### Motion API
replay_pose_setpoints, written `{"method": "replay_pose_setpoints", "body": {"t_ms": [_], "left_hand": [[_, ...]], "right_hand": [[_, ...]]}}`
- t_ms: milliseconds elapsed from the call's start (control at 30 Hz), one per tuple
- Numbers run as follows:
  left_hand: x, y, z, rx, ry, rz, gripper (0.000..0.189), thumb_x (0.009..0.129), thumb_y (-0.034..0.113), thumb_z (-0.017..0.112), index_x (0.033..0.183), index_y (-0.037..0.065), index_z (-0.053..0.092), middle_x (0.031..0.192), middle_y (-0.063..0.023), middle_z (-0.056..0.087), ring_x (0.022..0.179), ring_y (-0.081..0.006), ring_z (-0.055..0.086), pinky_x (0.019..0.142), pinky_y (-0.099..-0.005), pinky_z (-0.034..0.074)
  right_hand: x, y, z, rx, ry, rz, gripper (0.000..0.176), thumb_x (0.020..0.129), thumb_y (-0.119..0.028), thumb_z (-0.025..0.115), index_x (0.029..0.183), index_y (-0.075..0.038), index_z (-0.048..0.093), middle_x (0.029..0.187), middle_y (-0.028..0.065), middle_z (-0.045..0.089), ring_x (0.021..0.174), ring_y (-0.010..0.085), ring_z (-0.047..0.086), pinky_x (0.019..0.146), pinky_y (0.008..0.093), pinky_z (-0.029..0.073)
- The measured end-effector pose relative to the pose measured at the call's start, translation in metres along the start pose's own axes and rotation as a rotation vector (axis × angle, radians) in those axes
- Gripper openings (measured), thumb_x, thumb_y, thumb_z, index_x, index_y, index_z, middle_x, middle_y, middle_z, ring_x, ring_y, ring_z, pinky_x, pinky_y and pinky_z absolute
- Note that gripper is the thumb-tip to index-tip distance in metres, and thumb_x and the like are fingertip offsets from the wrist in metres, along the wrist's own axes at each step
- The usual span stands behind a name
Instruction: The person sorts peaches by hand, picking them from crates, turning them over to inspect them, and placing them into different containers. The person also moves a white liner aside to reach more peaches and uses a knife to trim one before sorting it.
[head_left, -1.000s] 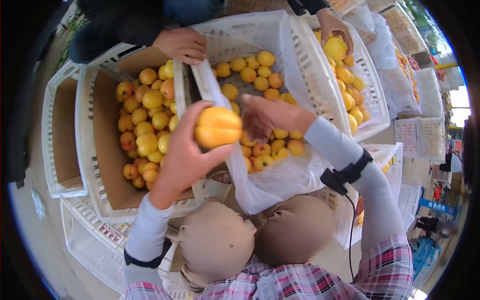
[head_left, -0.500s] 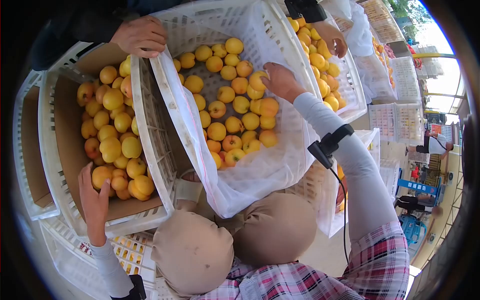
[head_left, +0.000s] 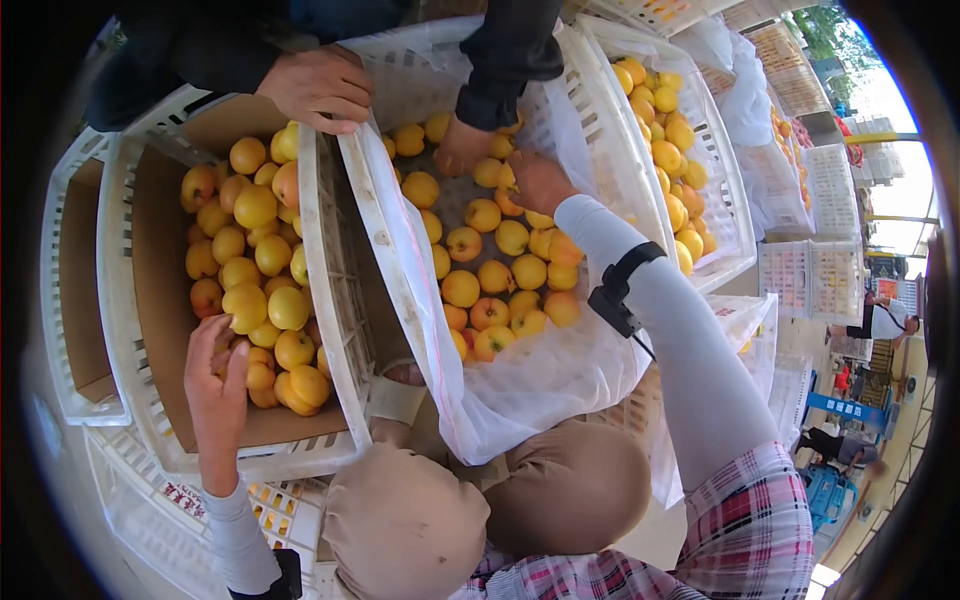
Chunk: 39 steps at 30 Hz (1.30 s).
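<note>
In the middle, a white plastic crate (head_left: 385,240) lined with white mesh holds many yellow-orange apricots (head_left: 495,275), some blushed red. My right hand (head_left: 543,185) reaches into it from the right, its fingers curled round an apricot at the upper part of the pile. A second crate (head_left: 318,225), lined with cardboard, stands to the left and holds a heap of apricots (head_left: 255,205). Inside its near end my left hand (head_left: 215,385) is raised, thumb and fingers apart. Its fingertips lie against an apricot at the heap's edge; no fruit shows in its palm.
Another person's hand (head_left: 320,88) rests on the rims between both crates; that person's other hand (head_left: 460,147) is inside the mesh-lined crate, close to mine. A further crate of apricots (head_left: 680,150) stands at the right. My knees (head_left: 405,515) are against the near side.
The other person's hand has moved from the right-hand crate into the middle one. My right hand has shifted slightly left and down; my left has moved right among the fruit. The whole view has shifted.
</note>
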<state>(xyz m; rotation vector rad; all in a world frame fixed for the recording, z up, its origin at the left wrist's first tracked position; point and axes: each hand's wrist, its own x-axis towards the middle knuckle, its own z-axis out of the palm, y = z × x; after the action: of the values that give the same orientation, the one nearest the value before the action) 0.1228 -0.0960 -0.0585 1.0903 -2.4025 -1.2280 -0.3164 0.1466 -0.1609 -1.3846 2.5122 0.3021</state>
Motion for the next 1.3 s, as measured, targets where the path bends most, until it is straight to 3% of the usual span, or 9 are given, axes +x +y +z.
{"method": "replay_pose_setpoints", "body": {"t_ms": [267, 467, 600, 667, 733, 867, 933, 1000, 1300], "left_hand": [[0.003, 0.025, 0.009, -0.076, -0.031, 0.102, 0.032, 0.086, 0.003, 0.058, 0.117, -0.001, 0.056, 0.119, -0.0130, 0.056, 0.104, -0.0220, 0.058, 0.084, -0.0305, 0.050], [0.005, 0.047, 0.020, -0.263, -0.012, 0.113, 0.033, 0.085, 0.003, 0.059, 0.118, -0.001, 0.056, 0.117, -0.0122, 0.056, 0.101, -0.0208, 0.059, 0.085, -0.0300, 0.049], [0.019, 0.088, 0.041, -0.361, -0.162, 0.238, 0.048, 0.080, 0.003, 0.065, 0.125, 0.002, 0.051, 0.120, -0.0130, 0.054, 0.104, -0.0212, 0.058, 0.087, -0.0321, 0.047], [0.021, 0.119, 0.050, -0.427, -0.229, 0.300, 0.066, 0.075, 0.006, 0.072, 0.134, 0.004, 0.042, 0.126, -0.0134, 0.050, 0.110, -0.0234, 0.055, 0.091, -0.0349, 0.045], [0.022, 0.134, 0.062, -0.471, -0.296, 0.388, 0.080, 0.072, 0.009, 0.076, 0.140, 0.005, 0.034, 0.131, -0.0139, 0.046, 0.116, -0.0241, 0.050, 0.096, -0.0363, 0.043], [0.015, 0.139, 0.069, -0.602, -0.333, 0.418, 0.078, 0.071, 0.011, 0.077, 0.137, 0.003, 0.035, 0.127, -0.0147, 0.047, 0.116, -0.0221, 0.048, 0.097, -0.0342, 0.042], [0.012, 0.125, 0.069, -0.687, -0.304, 0.296, 0.075, 0.070, 0.012, 0.077, 0.132, 0.002, 0.038, 0.122, -0.0132, 0.050, 0.111, -0.0215, 0.051, 0.095, -0.0326, 0.043], [0.010, 0.103, 0.059, -0.606, -0.201, 0.261, 0.069, 0.069, 0.013, 0.078, 0.127, 0.002, 0.042, 0.115, -0.0114, 0.053, 0.106, -0.0205, 0.054, 0.092, -0.0318, 0.045], [0.034, -0.037, -0.001, -0.440, -0.143, -0.488, 0.062, 0.072, 0.026, 0.078, 0.117, -0.005, 0.049, 0.104, -0.0120, 0.060, 0.090, -0.0174, 0.060, 0.075, -0.0309, 0.051]], "right_hand": [[0.012, -0.015, 0.012, 0.088, 0.010, 0.106, 0.070, 0.075, -0.023, 0.070, 0.135, -0.004, 0.041, 0.115, 0.0253, 0.052, 0.106, 0.0357, 0.056, 0.092, 0.0417, 0.046], [-0.019, -0.021, -0.042, 1.929, -0.664, 0.120, 0.065, 0.088, -0.061, 0.049, 0.121, -0.005, 0.050, 0.098, 0.0159, 0.064, 0.069, 0.0290, 0.065, 0.055, 0.0337, 0.052], [-0.060, -0.078, -0.093, 2.231, -0.683, 0.203, 0.070, 0.088, -0.068, 0.038, 0.118, -0.005, 0.051, 0.092, 0.0172, 0.065, 0.068, 0.0278, 0.064, 0.050, 0.0346, 0.049], [-0.070, -0.101, -0.105, 2.321, -1.055, -0.270, 0.075, 0.088, -0.072, 0.030, 0.120, -0.006, 0.050, 0.085, 0.0186, 0.065, 0.065, 0.0292, 0.063, 0.046, 0.0361, 0.048], [-0.089, -0.130, -0.125, 2.436, -1.055, 0.032, 0.078, 0.089, -0.072, 0.023, 0.118, -0.005, 0.052, 0.079, 0.0201, 0.064, 0.060, 0.0309, 0.064, 0.045, 0.0358, 0.049], [-0.100, -0.151, -0.139, 1.991, -0.991, -0.079, 0.071, 0.093, -0.065, 0.024, 0.107, -0.005, 0.060, 0.076, 0.0189, 0.064, 0.061, 0.0320, 0.066, 0.050, 0.0317, 0.054], [-0.091, -0.133, -0.120, 1.311, -0.674, 0.092, 0.058, 0.096, -0.055, 0.033, 0.100, -0.005, 0.062, 0.076, 0.0187, 0.065, 0.064, 0.0346, 0.065, 0.055, 0.0369, 0.054], [-0.080, -0.098, -0.065, 0.582, -0.050, -0.326, 0.047, 0.094, -0.044, 0.044, 0.095, -0.001, 0.063, 0.078, 0.0197, 0.065, 0.071, 0.0378, 0.064, 0.066, 0.0434, 0.052], [-0.099, 0.021, 0.041, -0.318, -0.166, -0.014, 0.041, 0.060, -0.021, 0.075, 0.094, -0.005, 0.061, 0.096, 0.0148, 0.061, 0.095, 0.0317, 0.059, 0.080, 0.0397, 0.051]]}}
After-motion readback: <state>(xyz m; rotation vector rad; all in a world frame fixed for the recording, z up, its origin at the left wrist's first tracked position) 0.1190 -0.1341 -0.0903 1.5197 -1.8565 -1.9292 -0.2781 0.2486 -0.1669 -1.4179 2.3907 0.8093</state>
